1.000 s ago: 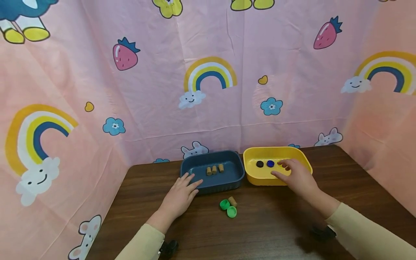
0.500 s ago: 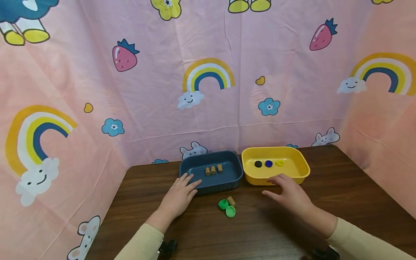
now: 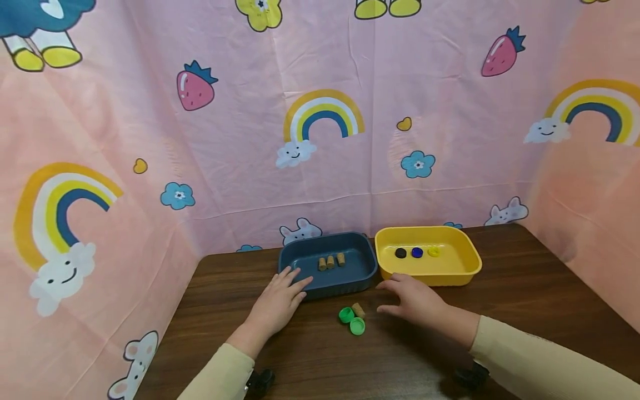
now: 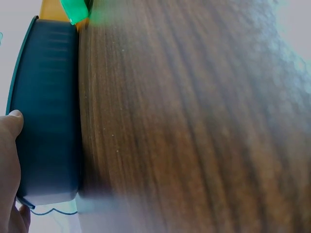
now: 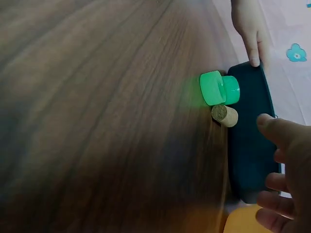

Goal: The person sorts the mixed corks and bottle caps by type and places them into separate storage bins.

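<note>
R grip (image 3: 414,300) wide nr green caps (image 3: 357,326), L grip (image 3: 276,304) wide on blue tray (image 3: 337,289), wood tbl (image 3: 320,366), rainbow-print bkgd (image 3: 230,166)

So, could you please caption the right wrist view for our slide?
Right hand, empty, near two green caps and a cork; left hand touching the blue tray.

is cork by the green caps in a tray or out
Out: the cork lies on the table in front of the blue tray.

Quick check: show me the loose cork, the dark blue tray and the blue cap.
Loose cork (image 3: 358,310), head view: middle of its side.
Dark blue tray (image 3: 344,288), head view: outer front wall.
Blue cap (image 3: 417,253), head view: middle of its face.
</note>
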### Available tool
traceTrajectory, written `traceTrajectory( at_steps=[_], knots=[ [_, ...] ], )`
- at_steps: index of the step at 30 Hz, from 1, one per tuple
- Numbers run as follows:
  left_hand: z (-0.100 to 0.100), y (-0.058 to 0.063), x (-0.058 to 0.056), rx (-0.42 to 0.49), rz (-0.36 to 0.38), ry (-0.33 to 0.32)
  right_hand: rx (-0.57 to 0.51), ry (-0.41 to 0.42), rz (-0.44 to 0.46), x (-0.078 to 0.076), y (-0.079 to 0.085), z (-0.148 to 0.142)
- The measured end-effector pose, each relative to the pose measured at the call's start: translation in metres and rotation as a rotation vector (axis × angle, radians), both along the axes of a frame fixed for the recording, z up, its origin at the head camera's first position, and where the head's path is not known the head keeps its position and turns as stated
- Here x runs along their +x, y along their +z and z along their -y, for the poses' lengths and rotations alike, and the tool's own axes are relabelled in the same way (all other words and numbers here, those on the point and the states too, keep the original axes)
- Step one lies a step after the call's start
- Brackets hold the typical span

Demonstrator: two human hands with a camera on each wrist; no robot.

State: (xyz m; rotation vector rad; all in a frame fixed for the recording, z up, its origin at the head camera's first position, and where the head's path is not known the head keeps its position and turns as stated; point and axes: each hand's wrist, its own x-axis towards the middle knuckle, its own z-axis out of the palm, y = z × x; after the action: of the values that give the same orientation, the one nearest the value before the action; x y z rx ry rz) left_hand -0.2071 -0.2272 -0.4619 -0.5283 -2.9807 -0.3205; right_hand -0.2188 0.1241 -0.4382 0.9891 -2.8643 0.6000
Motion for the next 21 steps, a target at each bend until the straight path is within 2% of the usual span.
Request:
traceTrajectory(
  at_steps=[7,10,15,21],
  knots=[
    [-0.001,0.0,0.001,-0.005,-0.003,-0.005,0.144,0.199,-0.062,-0.015,-0.009,0.017],
    [-0.002,0.001,0.003,0.0,-0.004,-0.006,0.174,0.267,-0.074,-0.018,-0.008,0.023],
    [-0.002,0.002,0.004,0.0,-0.021,-0.005,0.195,0.33,-0.065,-0.02,-0.004,0.031],
    [-0.001,0.003,0.004,-0.005,-0.031,-0.007,0.206,0.353,-0.038,-0.024,-0.004,0.037]
  ],
)
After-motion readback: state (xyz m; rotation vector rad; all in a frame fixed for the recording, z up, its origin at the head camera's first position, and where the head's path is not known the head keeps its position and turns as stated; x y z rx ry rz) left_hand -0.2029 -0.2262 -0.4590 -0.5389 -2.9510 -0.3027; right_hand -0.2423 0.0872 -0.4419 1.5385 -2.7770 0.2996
